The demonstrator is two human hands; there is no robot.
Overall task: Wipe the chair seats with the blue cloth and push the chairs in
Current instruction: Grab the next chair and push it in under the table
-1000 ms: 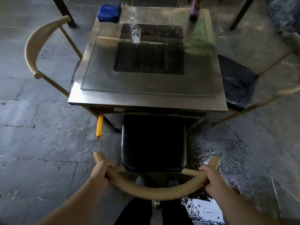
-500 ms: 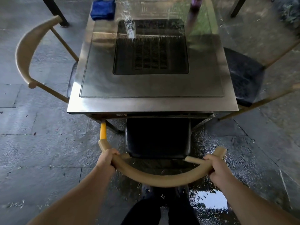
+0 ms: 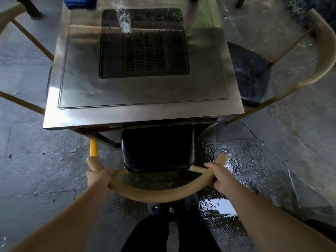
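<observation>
The near chair has a curved tan backrest [image 3: 154, 194] and a black seat [image 3: 158, 151], whose front part is under the steel table [image 3: 141, 113]. My left hand [image 3: 97, 180] grips the backrest's left end and my right hand [image 3: 221, 176] grips its right end. The blue cloth [image 3: 81, 1] lies folded on the table's far left corner, cut off by the frame's top edge. A second chair [image 3: 251, 73] with a black seat stands at the table's right side, angled and only partly under it. A third chair's tan frame [image 3: 11, 11] shows at the left.
The stone floor is wet, with a puddle [image 3: 218, 206] by my right foot. A yellow handle [image 3: 93, 147] hangs under the table's near left corner, close to the backrest's left end. A dark grille [image 3: 145, 51] is set in the table top.
The near chair has slid forward under the table, both hands still gripping its backrest. I have stepped closer, so the table fills more of the view.
</observation>
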